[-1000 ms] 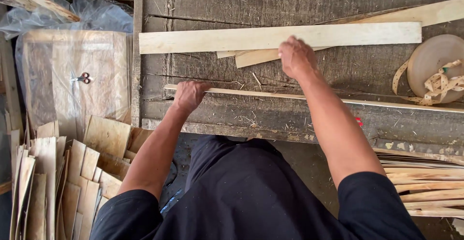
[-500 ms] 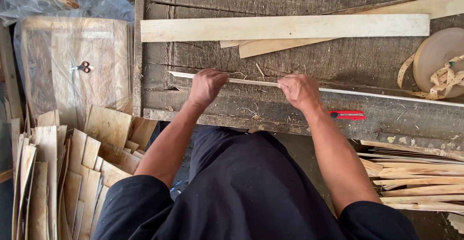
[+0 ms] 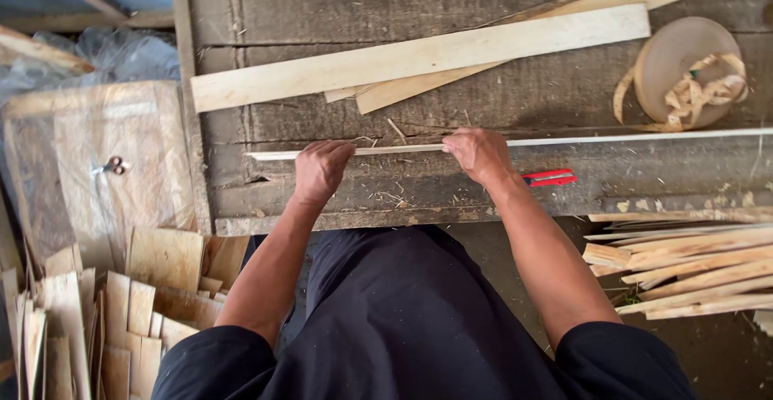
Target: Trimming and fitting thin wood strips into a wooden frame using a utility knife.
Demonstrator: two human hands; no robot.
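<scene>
Strip [image 3: 564, 140]: thin, pale, long axis left-right along bench [image 3: 483, 13], near edge. Left hand [image 3: 320, 169] and right hand [image 3: 478, 153] both clamped on it, fingers curled.

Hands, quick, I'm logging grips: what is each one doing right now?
Left hand: closed on the thin wooden strip lying along the workbench.
Right hand: closed on the same strip, further along.
</scene>
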